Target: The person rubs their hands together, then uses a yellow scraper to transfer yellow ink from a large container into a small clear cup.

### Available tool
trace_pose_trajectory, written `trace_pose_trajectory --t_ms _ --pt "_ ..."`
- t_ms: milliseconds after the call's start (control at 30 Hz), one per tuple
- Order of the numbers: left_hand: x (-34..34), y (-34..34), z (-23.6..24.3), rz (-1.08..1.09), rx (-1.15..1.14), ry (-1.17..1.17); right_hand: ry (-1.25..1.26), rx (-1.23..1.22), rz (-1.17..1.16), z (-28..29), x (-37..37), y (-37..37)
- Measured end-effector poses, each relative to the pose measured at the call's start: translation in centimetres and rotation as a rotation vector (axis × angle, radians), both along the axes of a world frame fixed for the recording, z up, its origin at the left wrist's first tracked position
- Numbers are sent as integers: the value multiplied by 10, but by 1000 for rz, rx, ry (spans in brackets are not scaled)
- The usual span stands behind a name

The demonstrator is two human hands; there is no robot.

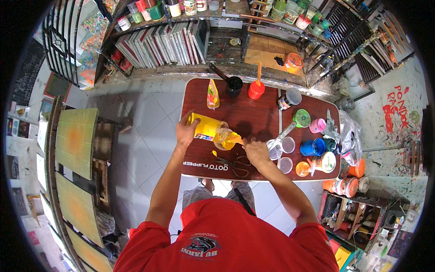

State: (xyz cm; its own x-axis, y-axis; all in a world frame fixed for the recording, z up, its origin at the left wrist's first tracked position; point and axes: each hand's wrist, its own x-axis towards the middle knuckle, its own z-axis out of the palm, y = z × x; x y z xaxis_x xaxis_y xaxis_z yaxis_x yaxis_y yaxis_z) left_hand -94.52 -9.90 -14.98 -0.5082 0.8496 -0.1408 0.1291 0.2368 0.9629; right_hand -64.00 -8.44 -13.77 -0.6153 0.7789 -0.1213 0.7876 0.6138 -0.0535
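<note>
My left hand [185, 132] grips a yellow jar [204, 125] on its side above the red-brown table [195, 161], its open mouth toward the right. My right hand [256, 151] holds an orange spatula [241, 141] at the thick yellow paint [231, 138] by the jar's mouth. A small container [223, 145] under the mouth is partly hidden. A yellow smear [214, 153] and scissors [234, 167] lie just below. Clear cups [285, 164] and a pale-handled tool [287, 129] are to the right of my right hand.
Toward the back stand a pouch [212, 94], black [234, 88] and red [256, 91] cups with sticks, and a dark jar [287, 99]. Blue [309, 147], pink and green containers line the table's right. A paint-crusted shelf [222, 68] runs behind; panels [74, 143] stand at left.
</note>
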Motion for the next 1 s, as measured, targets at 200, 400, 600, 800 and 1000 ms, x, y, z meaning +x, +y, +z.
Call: trace_pose_trajectory --t_ms 200,400,600,800,1000 --pt "5 -3 -10 16 7 -58 10 34 -43 -15 3 -9" --pt "11 -8 -24 62 -5 -24 223 -37 -109 -28 19 -21" --pt "13 -8 -52 95 3 -10 316 -169 -207 -47 28 -27" --pt "15 -10 -70 94 22 -28 402 -284 -315 -74 26 -42" --pt "17 -13 -68 53 32 102 427 -359 -357 -80 30 -48"
